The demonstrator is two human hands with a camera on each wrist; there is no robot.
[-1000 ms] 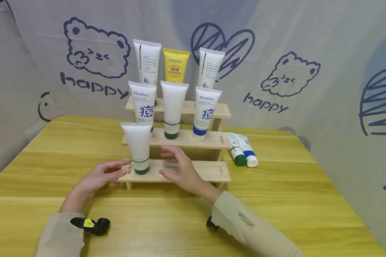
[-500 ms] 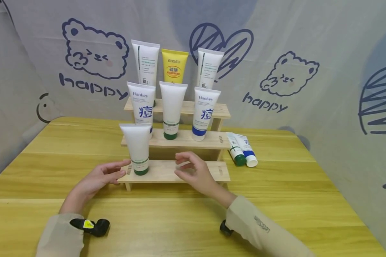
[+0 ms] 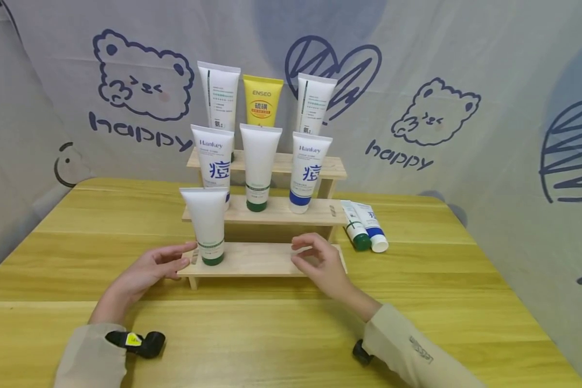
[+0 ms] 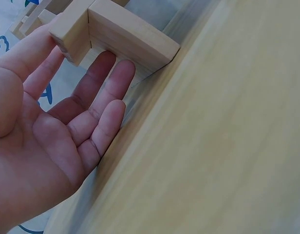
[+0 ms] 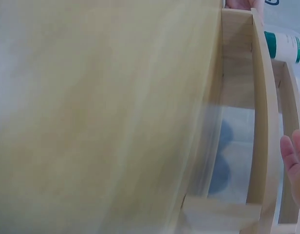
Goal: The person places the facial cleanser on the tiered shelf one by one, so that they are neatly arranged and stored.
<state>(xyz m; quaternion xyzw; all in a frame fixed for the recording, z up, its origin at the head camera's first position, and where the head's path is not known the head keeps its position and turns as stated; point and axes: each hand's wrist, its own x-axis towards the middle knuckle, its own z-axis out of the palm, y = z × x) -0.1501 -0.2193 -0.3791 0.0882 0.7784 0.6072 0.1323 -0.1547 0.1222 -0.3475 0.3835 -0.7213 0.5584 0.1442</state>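
A white tube with a green cap (image 3: 205, 223) stands cap-down at the left end of the bottom step of a wooden three-step display stand (image 3: 262, 260). My left hand (image 3: 147, 269) is at that end of the step, fingers loosely extended. In the left wrist view, its fingers (image 4: 108, 90) lie around the step's end and leg; whether they press on the wood I cannot tell. My right hand (image 3: 322, 264) is over the right part of the bottom step, fingers slightly bent, with nothing in it.
On the middle step stand two Hankey tubes (image 3: 309, 171) and a plain white tube (image 3: 259, 167). The top step bears a yellow ENSEO tube (image 3: 262, 101) between two white tubes (image 3: 316, 102). Two tubes (image 3: 364, 226) lie on the table (image 3: 446, 291), right of the stand.
My right hand has moved right along the bottom step, away from the green-capped tube. The left hand and the tubes have stayed in place.
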